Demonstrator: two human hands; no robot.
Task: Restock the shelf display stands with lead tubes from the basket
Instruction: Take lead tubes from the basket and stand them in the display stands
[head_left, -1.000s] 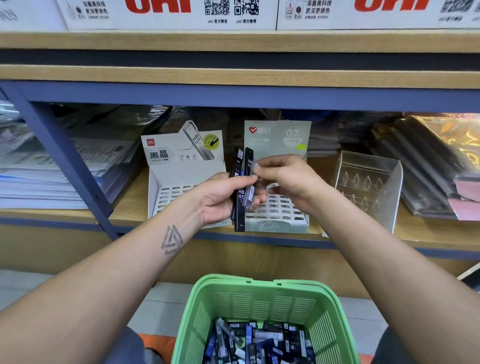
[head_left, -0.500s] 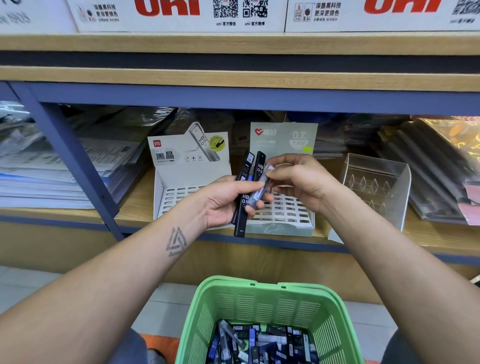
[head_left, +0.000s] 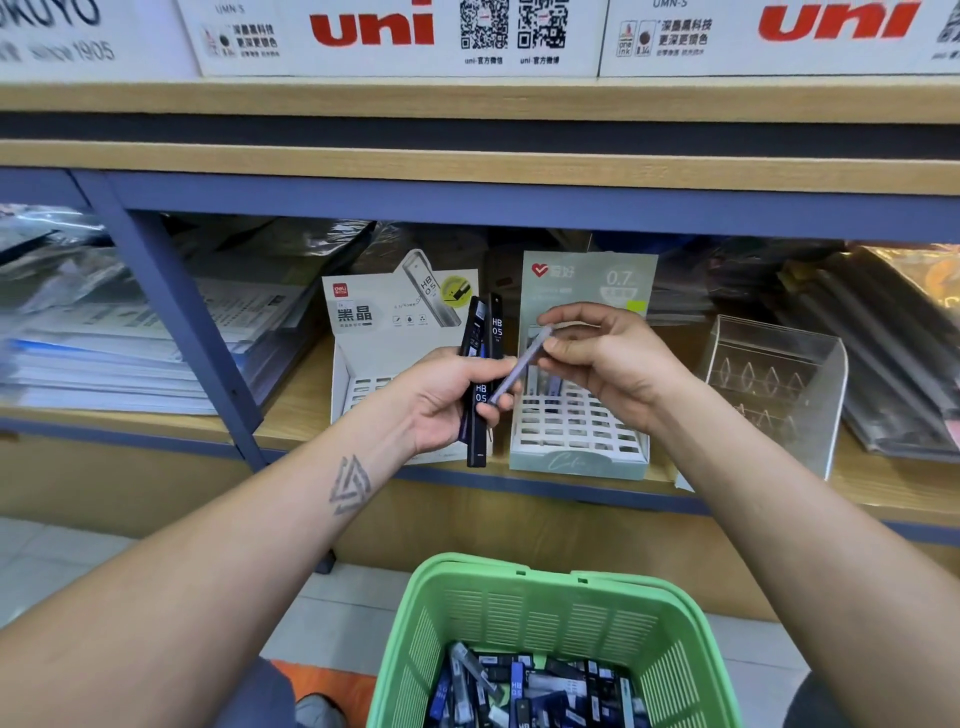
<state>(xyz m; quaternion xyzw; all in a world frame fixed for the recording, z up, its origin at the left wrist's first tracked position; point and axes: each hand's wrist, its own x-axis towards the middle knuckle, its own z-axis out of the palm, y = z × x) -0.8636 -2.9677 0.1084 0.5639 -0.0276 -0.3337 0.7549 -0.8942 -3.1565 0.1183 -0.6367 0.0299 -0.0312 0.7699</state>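
Note:
My left hand (head_left: 447, 400) grips a small bundle of black HB 0.5 lead tubes (head_left: 480, 379), held upright in front of the shelf. My right hand (head_left: 602, 358) pinches the upper end of a pale lilac lead tube (head_left: 519, 366) that slants down to the fingers of my left hand. Behind the hands stand a white display stand (head_left: 374, 332) with a grid of slots and a pale green 0.7 display stand (head_left: 576, 447). Below, a green basket (head_left: 524, 603) holds several loose lead tubes (head_left: 519, 686).
A clear acrylic stand (head_left: 779, 384) sits right of the green stand on the wooden shelf (head_left: 301, 400). Stacks of wrapped paper goods fill the shelf at the left (head_left: 104, 338) and right (head_left: 893, 332). A blue upright post (head_left: 176, 322) crosses at the left.
My right hand has drawn the lilac tube a little up and to the right, out of the bundle. The left hand keeps the black tubes.

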